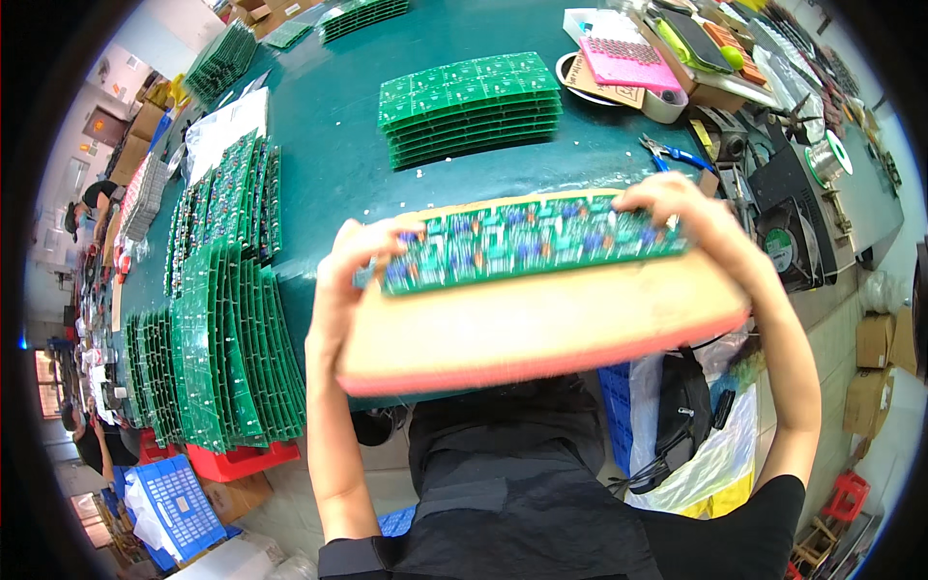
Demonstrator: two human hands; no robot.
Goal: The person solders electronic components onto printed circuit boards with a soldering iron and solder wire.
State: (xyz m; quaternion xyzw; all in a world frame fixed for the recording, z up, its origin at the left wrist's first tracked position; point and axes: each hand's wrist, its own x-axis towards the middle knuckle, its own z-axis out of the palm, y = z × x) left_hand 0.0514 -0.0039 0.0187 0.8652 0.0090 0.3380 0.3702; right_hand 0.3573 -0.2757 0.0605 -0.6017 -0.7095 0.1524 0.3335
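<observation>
A long green circuit board (527, 246), crowded with small blue, white and orange parts, lies against a pale orange foam pad (541, 324) with a pink edge. At the board's left end, the fingers of my left hand (356, 266) curl over it, with the palm along the pad's side. My right hand (681, 208) grips the far right corner with bent fingers. Pad and board tilt together above the near table edge, slightly smeared by motion. My thumbs and whatever lies under the pad are hidden.
A stack of bare green boards (471, 106) stands on the green table (329, 126). Rows of upright boards (227, 338) line the left. To the right are blue-handled pliers (677, 155), a pink tray (630, 63) and a solder wire spool (829, 159).
</observation>
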